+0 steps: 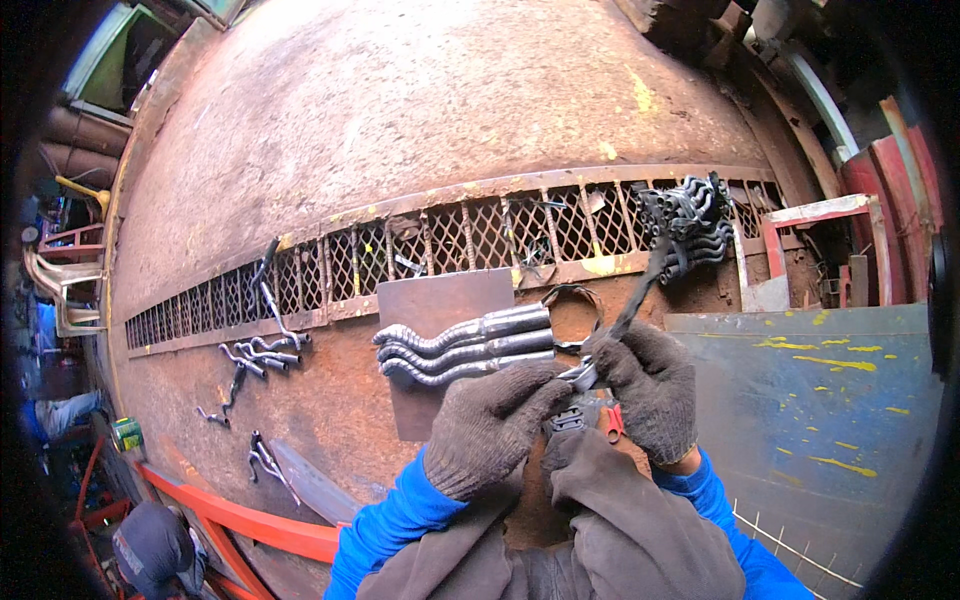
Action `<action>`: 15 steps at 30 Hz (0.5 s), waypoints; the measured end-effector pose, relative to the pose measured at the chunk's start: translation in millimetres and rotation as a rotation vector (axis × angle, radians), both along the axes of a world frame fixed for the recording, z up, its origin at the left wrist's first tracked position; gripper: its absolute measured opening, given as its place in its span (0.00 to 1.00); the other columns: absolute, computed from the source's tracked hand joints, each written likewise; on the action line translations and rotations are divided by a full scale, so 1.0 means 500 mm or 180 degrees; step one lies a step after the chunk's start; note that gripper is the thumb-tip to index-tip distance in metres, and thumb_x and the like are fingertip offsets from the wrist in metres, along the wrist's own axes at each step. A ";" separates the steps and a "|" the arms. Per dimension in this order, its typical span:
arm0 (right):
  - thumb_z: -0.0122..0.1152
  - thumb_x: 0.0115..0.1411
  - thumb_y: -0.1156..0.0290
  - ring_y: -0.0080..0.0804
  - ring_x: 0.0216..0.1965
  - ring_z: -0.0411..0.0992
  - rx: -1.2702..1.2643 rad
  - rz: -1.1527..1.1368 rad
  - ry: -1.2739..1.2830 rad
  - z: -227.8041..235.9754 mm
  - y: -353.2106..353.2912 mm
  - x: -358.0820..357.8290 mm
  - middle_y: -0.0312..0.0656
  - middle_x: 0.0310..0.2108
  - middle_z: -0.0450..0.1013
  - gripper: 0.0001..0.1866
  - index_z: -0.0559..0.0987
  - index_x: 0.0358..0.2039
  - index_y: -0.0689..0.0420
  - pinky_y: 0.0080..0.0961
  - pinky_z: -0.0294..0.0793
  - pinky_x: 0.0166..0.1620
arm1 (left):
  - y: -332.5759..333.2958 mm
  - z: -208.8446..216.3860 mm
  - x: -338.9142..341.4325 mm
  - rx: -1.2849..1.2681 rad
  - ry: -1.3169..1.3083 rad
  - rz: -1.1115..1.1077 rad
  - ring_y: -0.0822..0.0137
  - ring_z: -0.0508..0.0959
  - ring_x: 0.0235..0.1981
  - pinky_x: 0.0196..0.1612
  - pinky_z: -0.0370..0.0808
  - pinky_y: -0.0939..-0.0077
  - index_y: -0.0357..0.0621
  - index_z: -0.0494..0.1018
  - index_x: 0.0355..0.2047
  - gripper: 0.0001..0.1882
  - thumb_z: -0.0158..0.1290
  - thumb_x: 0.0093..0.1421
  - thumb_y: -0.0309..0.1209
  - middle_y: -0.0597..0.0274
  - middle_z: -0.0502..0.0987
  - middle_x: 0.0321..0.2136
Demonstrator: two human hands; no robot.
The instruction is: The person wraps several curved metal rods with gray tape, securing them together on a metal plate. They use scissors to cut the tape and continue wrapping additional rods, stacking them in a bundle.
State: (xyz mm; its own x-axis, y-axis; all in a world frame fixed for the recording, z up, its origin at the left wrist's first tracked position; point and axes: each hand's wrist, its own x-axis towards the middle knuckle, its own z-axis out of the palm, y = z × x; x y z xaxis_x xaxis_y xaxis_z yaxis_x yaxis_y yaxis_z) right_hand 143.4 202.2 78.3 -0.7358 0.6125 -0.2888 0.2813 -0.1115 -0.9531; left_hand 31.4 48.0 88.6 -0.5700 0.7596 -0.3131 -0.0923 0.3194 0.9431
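My left hand [493,425], in a dark grey knit glove, is closed with its fingertips pinching a shiny grey folded part of a dark strap [640,292]. My right hand [650,390], gloved alike, closes on the same strap just beside it. One end of the strap sticks up beyond my right hand, and a thin dark loop [575,290] curves next to the pipe ends. Just beyond my left hand, several shiny bent metal pipes [465,340] lie side by side on a flat metal plate [440,297]. What my fingertips cover is hidden.
A stack of bent pipes [688,228] lies at the far right by a floor grating [430,240]. Loose pipes [265,355] lie left. A red-handled tool [613,422] sits below my hands. A grey sheet [800,400] is right, a red rail [270,535] and another person [155,550] lower left.
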 end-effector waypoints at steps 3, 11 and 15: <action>0.63 0.65 0.70 0.20 0.27 0.73 -0.0208 -0.0411 -0.0008 0.000 -0.013 -0.003 0.37 0.26 0.77 0.09 0.81 0.37 0.64 0.21 0.73 0.32 | 0.002 0.010 0.005 -0.0029 0.0300 0.0126 0.67 0.83 0.32 0.37 0.78 0.73 0.36 0.79 0.44 0.12 0.58 0.63 0.29 0.52 0.83 0.30; 0.65 0.62 0.72 0.21 0.29 0.71 0.0499 0.0525 0.0149 -0.002 0.014 -0.005 0.38 0.25 0.73 0.07 0.81 0.37 0.63 0.23 0.72 0.32 | 0.000 -0.003 -0.011 0.0133 0.0186 -0.0210 0.60 0.83 0.40 0.43 0.78 0.68 0.38 0.71 0.51 0.23 0.63 0.58 0.33 0.47 0.79 0.42; 0.69 0.59 0.70 0.21 0.27 0.70 0.0474 0.0556 0.0066 -0.001 0.011 -0.007 0.38 0.24 0.73 0.09 0.81 0.36 0.62 0.22 0.71 0.31 | 0.012 0.004 -0.015 -0.0124 -0.0224 -0.0327 0.59 0.81 0.44 0.47 0.77 0.68 0.37 0.71 0.54 0.26 0.65 0.57 0.33 0.47 0.79 0.44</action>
